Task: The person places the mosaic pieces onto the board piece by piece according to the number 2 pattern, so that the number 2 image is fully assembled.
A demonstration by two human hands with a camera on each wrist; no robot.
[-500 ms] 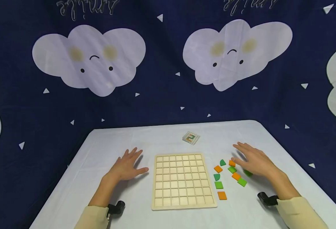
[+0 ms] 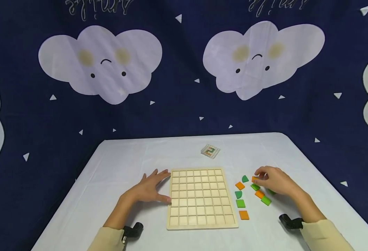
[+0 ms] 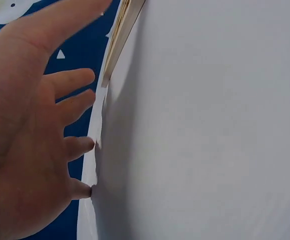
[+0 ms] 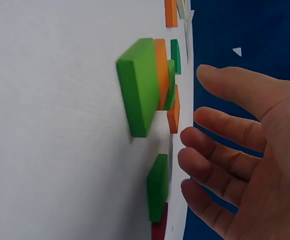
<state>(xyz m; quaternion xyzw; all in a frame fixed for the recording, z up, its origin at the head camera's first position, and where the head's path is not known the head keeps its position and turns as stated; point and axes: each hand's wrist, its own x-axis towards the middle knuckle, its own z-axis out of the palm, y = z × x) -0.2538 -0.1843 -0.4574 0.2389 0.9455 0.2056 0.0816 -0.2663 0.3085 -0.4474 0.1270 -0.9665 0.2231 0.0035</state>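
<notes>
A pale wooden grid board (image 2: pixel 202 202) lies flat on the table. My left hand (image 2: pixel 150 188) is at its left edge, fingers spread and holding nothing; whether thumb and forefinger touch the rim I cannot tell. On the right, my right hand (image 2: pixel 276 180) hovers over small tiles with fingers bent and nothing between them. Closest to its fingertips is an orange square tile (image 2: pixel 253 179), partly covered. Below it lie a green tile (image 2: pixel 255 187), another orange tile (image 2: pixel 259 194) and a bright green tile (image 2: pixel 266 200). In the right wrist view, thumb and fingers stand apart from the tiles.
Between board and right hand sit a dark green rounded piece (image 2: pixel 245 179), an orange tile (image 2: pixel 240 185), another rounded piece (image 2: pixel 238 194), a green square (image 2: pixel 240 203) and an orange square (image 2: pixel 244 215). Patterned cards (image 2: pixel 210 151) lie behind the board. A dark red piece (image 4: pixel 159 222) shows at right.
My left hand has moved right, to the board's edge. The right hand has drawn its fingers in and lowered toward the upper orange tile. The head view has shifted slightly.
</notes>
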